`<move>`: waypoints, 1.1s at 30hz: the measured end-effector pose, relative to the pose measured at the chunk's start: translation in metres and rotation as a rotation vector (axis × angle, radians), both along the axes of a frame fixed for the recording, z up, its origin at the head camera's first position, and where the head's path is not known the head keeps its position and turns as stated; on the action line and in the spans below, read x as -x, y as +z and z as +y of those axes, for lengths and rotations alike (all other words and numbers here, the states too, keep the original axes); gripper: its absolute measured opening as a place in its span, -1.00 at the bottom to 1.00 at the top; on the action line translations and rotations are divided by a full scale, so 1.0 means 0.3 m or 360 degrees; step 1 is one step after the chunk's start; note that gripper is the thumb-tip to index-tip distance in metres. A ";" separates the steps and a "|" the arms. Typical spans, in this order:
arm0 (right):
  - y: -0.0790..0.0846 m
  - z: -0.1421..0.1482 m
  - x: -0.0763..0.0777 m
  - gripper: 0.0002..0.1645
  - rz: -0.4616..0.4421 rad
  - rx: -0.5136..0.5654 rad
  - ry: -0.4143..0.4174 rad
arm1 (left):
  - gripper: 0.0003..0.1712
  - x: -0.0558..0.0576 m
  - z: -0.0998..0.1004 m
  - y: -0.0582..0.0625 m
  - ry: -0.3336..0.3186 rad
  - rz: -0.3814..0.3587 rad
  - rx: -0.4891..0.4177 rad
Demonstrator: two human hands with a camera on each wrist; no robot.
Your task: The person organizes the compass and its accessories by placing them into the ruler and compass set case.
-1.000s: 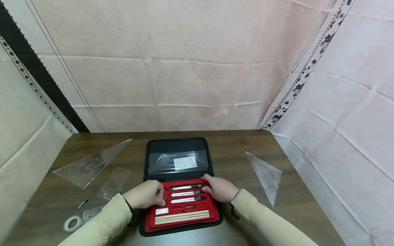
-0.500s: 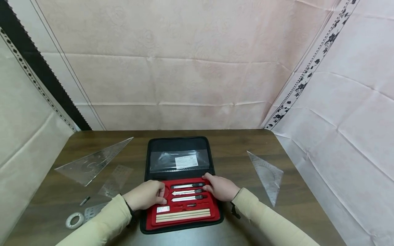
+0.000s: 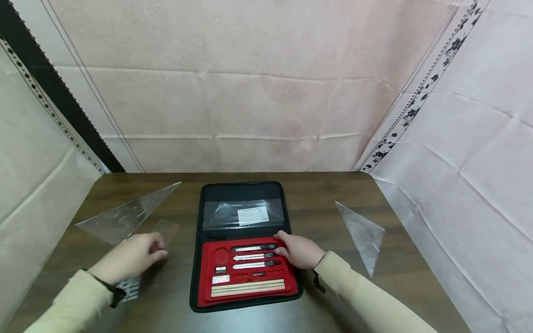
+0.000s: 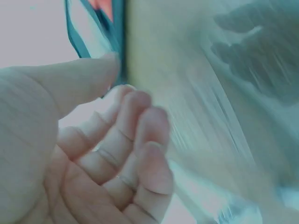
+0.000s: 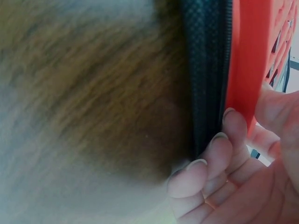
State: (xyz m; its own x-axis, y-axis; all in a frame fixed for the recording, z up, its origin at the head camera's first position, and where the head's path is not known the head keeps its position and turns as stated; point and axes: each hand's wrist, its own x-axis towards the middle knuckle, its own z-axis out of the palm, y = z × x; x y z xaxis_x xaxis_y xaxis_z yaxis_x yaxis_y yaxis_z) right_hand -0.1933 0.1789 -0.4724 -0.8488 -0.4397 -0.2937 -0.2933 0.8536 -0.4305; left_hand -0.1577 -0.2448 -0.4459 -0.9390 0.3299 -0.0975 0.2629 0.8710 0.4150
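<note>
A black zip case (image 3: pixel 241 190) lies unfolded in the middle of the table, with a red tray (image 3: pixel 206 277) in its near half. The tray holds several metal drawing tools (image 3: pixel 254 265), wooden pencils (image 3: pixel 247 288), a white eraser (image 3: pixel 220 279) and a small sharpener (image 3: pixel 220 269). My right hand (image 3: pixel 300 251) grips the tray's right edge, thumb on top and fingers along the zip side. To the left of the case, my left hand (image 3: pixel 135 255) hovers with loosely bent fingers and nothing in them. Under it lies a clear stencil (image 3: pixel 131 290), partly covered.
A large clear set square (image 3: pixel 125 215) lies at the back left, a second thin stencil (image 3: pixel 168 227) beside it. Another set square (image 3: pixel 363 237) rests on the right. Cloth walls (image 3: pixel 241 106) enclose the table's back and sides.
My left hand has left the tray and swung left over the stencils, uncovering the sharpener and a round recess. Its arm now hides the tape roll and small dark tube. The right hand stays put.
</note>
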 end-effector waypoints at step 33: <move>0.006 -0.002 0.000 -0.49 -0.0035 -0.0011 -0.0038 | -0.85 -0.021 -0.175 -0.023 0.0129 0.0032 0.0232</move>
State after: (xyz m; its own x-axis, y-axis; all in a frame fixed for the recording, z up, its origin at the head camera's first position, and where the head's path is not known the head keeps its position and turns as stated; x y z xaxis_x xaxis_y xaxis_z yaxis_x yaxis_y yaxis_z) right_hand -0.1934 0.1783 -0.4704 -0.8523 -0.4174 -0.3153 -0.2634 0.8631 -0.4309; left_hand -0.1513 -0.2972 -0.4529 -0.9642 0.2365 -0.1200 0.1961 0.9404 0.2778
